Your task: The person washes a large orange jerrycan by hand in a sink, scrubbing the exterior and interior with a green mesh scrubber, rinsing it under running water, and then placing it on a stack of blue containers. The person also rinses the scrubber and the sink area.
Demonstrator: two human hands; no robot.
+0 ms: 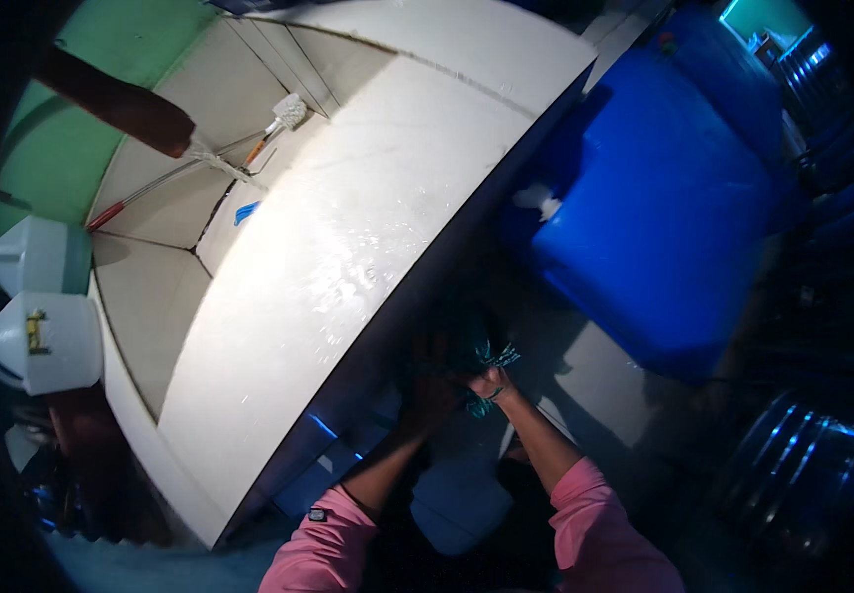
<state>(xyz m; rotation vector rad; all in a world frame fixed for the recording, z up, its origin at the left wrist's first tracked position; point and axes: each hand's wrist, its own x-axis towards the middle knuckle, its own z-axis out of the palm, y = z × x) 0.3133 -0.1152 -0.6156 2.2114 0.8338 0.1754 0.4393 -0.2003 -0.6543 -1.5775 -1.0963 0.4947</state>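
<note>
My right hand (491, 383) is closed on a bunch of teal, stringy strands (496, 354), which stick out above and below the fist. Close against it on the left is my left hand (432, 390), deep in shadow, so its fingers do not show clearly. Both hands are low, beyond the near edge of a white tiled basin (279, 267). Pink sleeves are pushed up my forearms. What the strands belong to is lost in the dark.
Water runs from a brown pipe (130, 109) into the basin. A white-bristled brush (289, 112), a red-handled rod (111, 212) and a small blue piece (245, 212) lie inside. White jugs (61, 346) stand left; a large blue container (664, 217) and clear bottles (803, 474) are right.
</note>
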